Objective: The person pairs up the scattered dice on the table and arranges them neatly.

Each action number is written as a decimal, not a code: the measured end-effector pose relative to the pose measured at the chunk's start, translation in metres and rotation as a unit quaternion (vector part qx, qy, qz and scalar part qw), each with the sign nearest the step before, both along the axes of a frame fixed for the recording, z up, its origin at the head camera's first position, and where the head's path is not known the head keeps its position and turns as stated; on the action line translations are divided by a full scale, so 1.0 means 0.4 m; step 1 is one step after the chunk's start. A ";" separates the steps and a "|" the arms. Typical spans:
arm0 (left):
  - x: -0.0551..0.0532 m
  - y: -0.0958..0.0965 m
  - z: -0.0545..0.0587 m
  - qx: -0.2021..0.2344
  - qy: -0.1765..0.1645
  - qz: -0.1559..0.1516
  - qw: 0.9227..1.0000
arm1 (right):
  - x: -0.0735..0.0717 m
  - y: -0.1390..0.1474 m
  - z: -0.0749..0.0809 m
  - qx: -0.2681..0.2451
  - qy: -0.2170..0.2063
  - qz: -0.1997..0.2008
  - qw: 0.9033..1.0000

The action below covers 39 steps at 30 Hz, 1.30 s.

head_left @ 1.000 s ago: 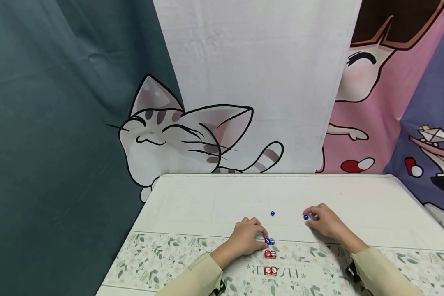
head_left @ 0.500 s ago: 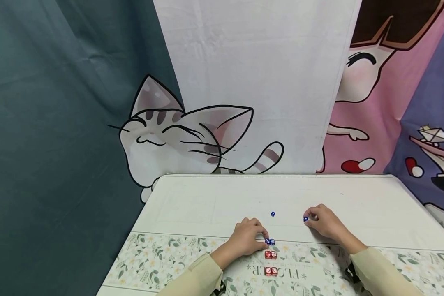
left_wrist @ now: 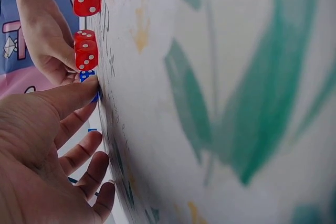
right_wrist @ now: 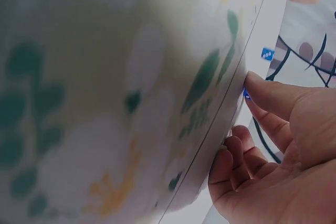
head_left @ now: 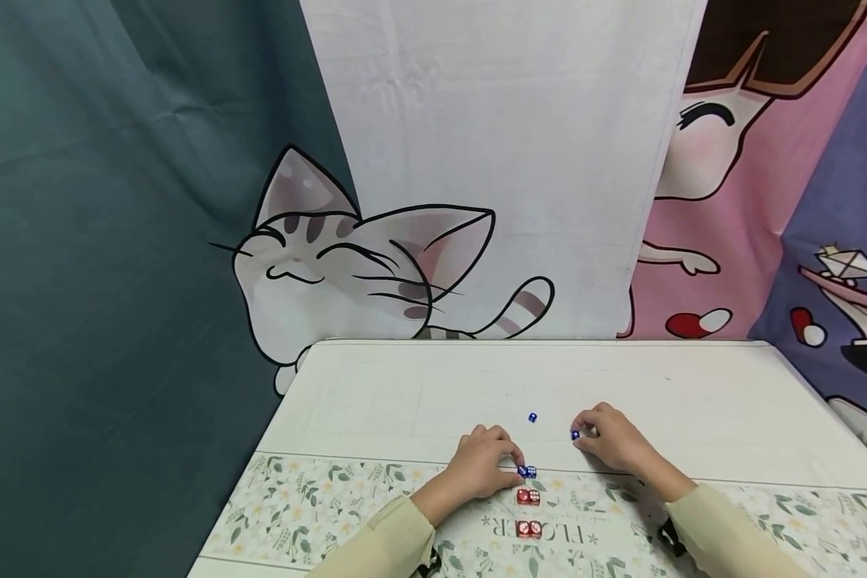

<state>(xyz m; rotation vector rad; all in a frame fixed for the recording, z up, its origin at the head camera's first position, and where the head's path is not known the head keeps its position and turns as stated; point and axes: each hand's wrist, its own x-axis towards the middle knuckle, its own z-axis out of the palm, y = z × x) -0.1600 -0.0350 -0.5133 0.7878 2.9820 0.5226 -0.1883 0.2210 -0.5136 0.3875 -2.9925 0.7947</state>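
My left hand (head_left: 482, 464) pinches the left one of two blue dice (head_left: 531, 472) that sit side by side near the mat's printed border. Thumb and index finger are on that die, while the other fingers spread loosely in the left wrist view. My right hand (head_left: 612, 437) pinches another blue die (head_left: 575, 435) between thumb and index finger, at the white part of the mat; the thumb hides much of it in the right wrist view. One more blue die (head_left: 532, 417) lies alone farther back. Nearer me are a pair of red dice (head_left: 528, 497) and a second red pair (head_left: 529, 529).
The mat (head_left: 376, 401) is white at the back with a floral, lettered band (head_left: 311, 498) in front. Behind the table hangs a curtain (head_left: 520, 160) printed with a cartoon cat, and a dark green cloth (head_left: 116, 281) hangs at the left.
My right hand has moved left and slightly nearer me, with the blue die in its fingers. The left hand and the other dice have stayed in place.
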 end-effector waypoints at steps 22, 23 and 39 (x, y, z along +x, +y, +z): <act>-0.005 -0.002 0.008 0.002 -0.008 -0.014 1.000 | 0.033 -0.117 0.006 0.010 0.002 0.056 0.998; -0.006 -0.003 0.009 0.002 -0.010 -0.015 1.000 | 0.034 -0.120 0.006 0.009 0.004 0.060 0.998; -0.121 0.016 0.053 0.033 -0.041 -0.007 0.999 | 0.040 -0.161 0.009 0.014 -0.003 0.066 0.998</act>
